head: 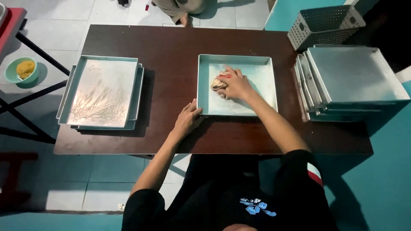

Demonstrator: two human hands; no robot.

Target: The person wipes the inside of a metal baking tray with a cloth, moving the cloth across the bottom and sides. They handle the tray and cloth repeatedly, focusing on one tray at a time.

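Observation:
A square metal baking pan (261,64) lies in the middle of the dark wooden table (171,47). My right hand (236,84) is inside the pan, pressing a crumpled, greasy wad of paper or cloth (217,83) against its floor. My left hand (188,117) rests on the table and grips the pan's near left corner. On the left side of the table sits a stack of similar pans (102,92); the top one shows smeared streaks across its bottom.
A tall pile of metal pans (351,77) stands at the table's right end, with a perforated grey basket (323,23) behind it. A green bowl of yellow powder (21,69) sits on the floor at left. Another person's foot (185,19) shows beyond the far edge.

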